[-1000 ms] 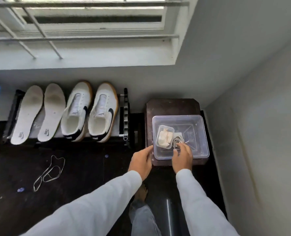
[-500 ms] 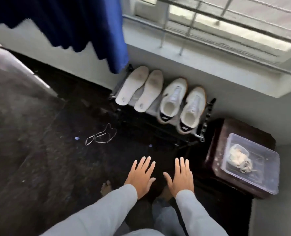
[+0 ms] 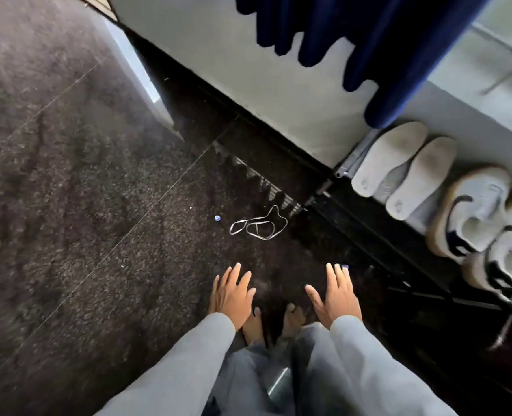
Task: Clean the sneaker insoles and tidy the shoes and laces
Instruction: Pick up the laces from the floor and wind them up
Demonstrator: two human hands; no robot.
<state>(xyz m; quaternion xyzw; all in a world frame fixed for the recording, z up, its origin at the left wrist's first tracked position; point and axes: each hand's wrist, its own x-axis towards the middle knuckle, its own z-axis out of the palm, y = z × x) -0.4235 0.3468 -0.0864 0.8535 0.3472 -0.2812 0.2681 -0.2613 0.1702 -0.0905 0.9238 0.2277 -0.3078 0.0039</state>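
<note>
Fingers [image 3: 234, 273] of your left hand [image 3: 230, 297] are straight and a little spread, holding nothing, with the palm turned down over the dark speckled floor [image 3: 98, 205]. The fingers [image 3: 338, 274] of your right hand [image 3: 337, 298] are straight too, the thumb out toward nine o'clock, and they grip nothing either. The two hands hover side by side, apart from each other, and your bare feet [image 3: 292, 318] show between them at six o'clock. Pale grey sleeves [image 3: 188, 355] run back from both wrists to the bottom edge.

A thin white lace [image 3: 259, 226] lies loose on the floor at twelve o'clock from your left hand, clear of your fingertips, curled into a few flat loops. A small blue speck [image 3: 217, 218] sits near it at nine o'clock.

At two o'clock from your right hand, two white insoles [image 3: 389, 159] lie side by side on a black rack [image 3: 365, 235], heel ends toward you, their tops greyed. At four o'clock from the insoles, two white sneakers [image 3: 470, 211] with dark trim and tan soles sit side by side on the same rack, openings up; that edge of the view is blurred. A dark blue curtain [image 3: 398, 40] hangs at twelve o'clock from the insoles, its hem just above the farther one's toe.
</note>
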